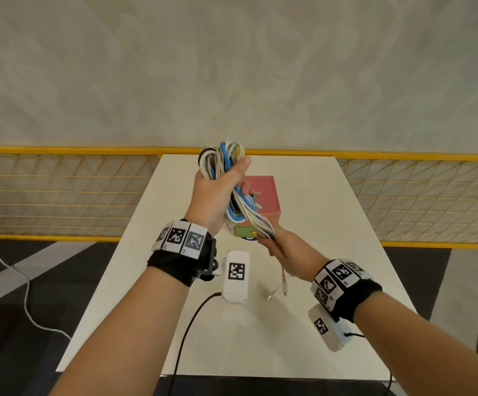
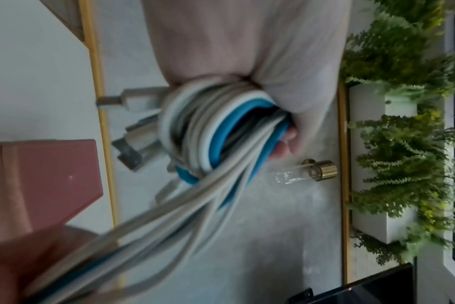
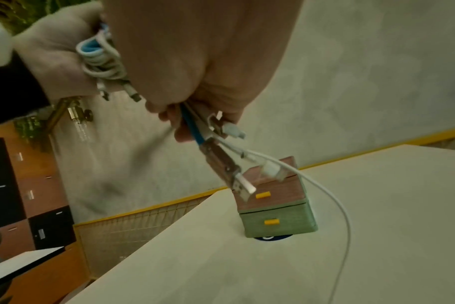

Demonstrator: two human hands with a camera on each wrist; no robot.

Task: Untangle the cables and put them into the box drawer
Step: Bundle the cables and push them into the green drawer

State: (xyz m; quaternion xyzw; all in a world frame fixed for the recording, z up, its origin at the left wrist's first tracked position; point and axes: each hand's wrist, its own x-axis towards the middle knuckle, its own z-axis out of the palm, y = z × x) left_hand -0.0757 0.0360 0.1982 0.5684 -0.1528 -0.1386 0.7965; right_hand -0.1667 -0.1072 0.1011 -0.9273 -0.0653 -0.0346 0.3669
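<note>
The left hand (image 1: 217,192) is raised above the table (image 1: 332,324), fingers and thumb curled tight round a coiled bundle of cables (image 1: 223,164), white, grey and one blue, whose loops stick out at the hand's 12 o'clock. The strands run down from the fist toward 5 o'clock into the right hand (image 1: 280,247), which sits lower and nearer the person. That hand pinches the loose ends between thumb and curled fingers; in the right wrist view the plugs (image 3: 237,176) poke out below its fingertips (image 3: 185,133), the blue strand among them, and one white cable (image 3: 343,209) arcs down to the tabletop. Two connector ends lie or hang just over the table at the right hand's 6 o'clock; contact cannot be told. The box (image 1: 263,195) stands on the table beyond both hands, at 12 o'clock from the right hand, partly hidden by the cables. Its pink upper drawer (image 3: 270,193) and green lower drawer (image 3: 278,222), each with a yellow handle, are both closed. A yellow mesh fence (image 1: 60,192) runs behind the table.
</note>
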